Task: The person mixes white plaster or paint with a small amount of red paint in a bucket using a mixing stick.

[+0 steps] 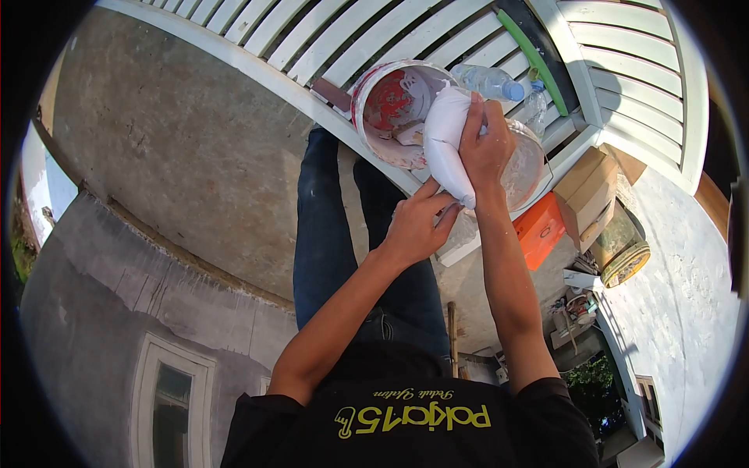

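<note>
Your two hands are at one smooth, bulging white bag (445, 144) tilted across the mouth of the bucket, your right hand (488, 144) closed around its side and your left hand (421, 222) with fingers narrowly parted at its lower tip, though whether they grip I cannot tell. Beyond, the single round bucket (373, 134), smeared red and white inside, sits on a white slatted bench (234, 54) beside one translucent tub (526, 168), partly blocked by your right hand, and two clear plastic bottles (482, 79). Farther off are one glossy orange box (540, 231) and an open brown cardboard box (587, 189).
</note>
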Demonstrator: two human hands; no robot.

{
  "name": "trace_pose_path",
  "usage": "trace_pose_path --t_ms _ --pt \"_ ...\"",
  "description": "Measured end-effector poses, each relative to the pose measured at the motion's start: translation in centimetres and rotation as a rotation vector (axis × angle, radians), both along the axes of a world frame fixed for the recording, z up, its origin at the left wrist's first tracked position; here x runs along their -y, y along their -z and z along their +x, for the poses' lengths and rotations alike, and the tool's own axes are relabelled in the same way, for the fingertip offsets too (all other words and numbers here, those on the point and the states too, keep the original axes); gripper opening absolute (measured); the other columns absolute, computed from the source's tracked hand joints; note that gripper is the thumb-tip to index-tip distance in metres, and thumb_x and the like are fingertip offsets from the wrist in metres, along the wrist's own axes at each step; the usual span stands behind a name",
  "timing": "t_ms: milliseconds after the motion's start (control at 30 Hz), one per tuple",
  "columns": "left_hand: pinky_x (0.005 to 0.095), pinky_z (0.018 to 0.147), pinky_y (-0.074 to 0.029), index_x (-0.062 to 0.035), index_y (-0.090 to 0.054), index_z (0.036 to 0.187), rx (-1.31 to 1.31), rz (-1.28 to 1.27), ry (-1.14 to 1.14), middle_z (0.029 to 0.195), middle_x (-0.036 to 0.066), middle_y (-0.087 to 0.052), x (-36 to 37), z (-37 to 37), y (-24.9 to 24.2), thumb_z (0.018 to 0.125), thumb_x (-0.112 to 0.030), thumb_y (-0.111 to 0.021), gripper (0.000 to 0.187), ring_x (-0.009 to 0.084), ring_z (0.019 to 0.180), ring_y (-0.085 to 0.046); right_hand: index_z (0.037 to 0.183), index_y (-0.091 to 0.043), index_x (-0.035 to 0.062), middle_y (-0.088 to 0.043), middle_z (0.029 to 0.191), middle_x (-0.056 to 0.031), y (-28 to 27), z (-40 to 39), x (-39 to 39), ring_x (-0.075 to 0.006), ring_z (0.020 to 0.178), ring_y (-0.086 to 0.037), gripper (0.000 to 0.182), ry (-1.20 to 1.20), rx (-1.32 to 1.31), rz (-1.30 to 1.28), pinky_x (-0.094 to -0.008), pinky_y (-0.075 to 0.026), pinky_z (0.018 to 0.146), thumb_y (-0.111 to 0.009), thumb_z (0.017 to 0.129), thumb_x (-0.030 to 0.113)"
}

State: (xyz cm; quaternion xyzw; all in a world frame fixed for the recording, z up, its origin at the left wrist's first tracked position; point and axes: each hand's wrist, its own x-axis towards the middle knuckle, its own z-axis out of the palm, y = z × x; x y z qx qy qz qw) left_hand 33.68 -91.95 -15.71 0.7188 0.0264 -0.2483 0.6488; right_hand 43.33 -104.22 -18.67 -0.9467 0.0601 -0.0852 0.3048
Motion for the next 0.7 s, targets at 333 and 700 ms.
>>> trace_pose_path --t_ms 333,700 --pt "0.0369 0.073 -0.054 -0.0025 -0.07 0.105 0.033 0.015 0.001 0.117 0.015 -0.064 -0.3 0.2 0.0 0.087 -0.007 -0.066 0.019 0.0323 0.086 -0.069 0.076 -0.051 0.0024 -0.056 0.061 -0.0169 -0.3 0.1 -0.3 -0.0289 0.048 -0.052 0.025 0.013 0.032 0.036 -0.0389 -0.041 0.048 -0.06 0.097 0.013" --pt "0.0416 0.073 -0.054 -0.0071 -0.072 0.103 -0.058 -0.011 0.019 0.113 0.013 -0.063 0.0 -1.3 0.3 0.087 -0.014 -0.065 0.019 0.036 0.087 -0.066 0.075 -0.051 0.0022 -0.054 0.06 -0.0135 -1.4 -1.3 0.3 -0.0223 0.046 -0.046 0.024 -0.087 0.015 0.041 -0.0346 -0.039 0.046 -0.063 0.095 0.009"
